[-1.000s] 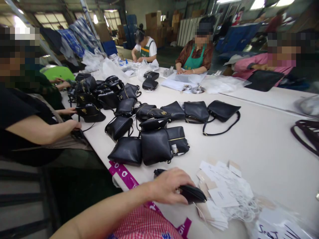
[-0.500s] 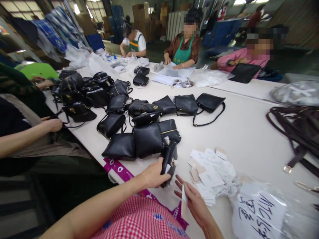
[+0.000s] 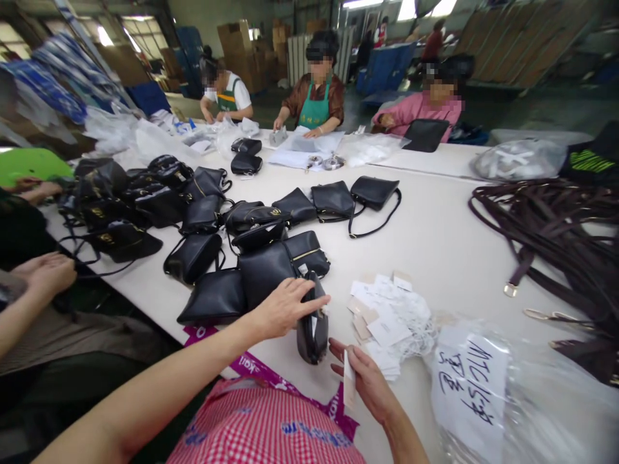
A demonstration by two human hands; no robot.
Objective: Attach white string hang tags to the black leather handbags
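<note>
so the small black bag (image 3: 312,335) was standing more or less on end on the near part of the desk (image 3: 425,238), slightly tilted, right in front of the person. the left hand (image 3: 283,309) reached over its upper end with the fingers stretched out, touching it, but i couldn't tell if that was a real grip or just a steadying touch. just right of it the right hand (image 3: 370,377) was half curled, pinching a thin white card (image 3: 349,383) that was apart from the bag.

step-wise i'd call it steadying the bag with one hand and keeping the card ready in the other. next move probably called for a firmer hold on the bag and some care not to tip it over.

to the right of the bag there was a loose heap of tags (image 3: 387,328) with white strings, then a clear plastic bag (image 3: 471,380) with handwriting on it, and dark straps (image 3: 551,225) farther right. more black bags (image 3: 213,296) lay to the left and far side.

hard to make out: the bag's back was hidden, the left fingertips were partly lost behind it, whatever's printed on the card was unreadable, and i couldn't see if it had a string. the straps ran off the right edge.
</note>
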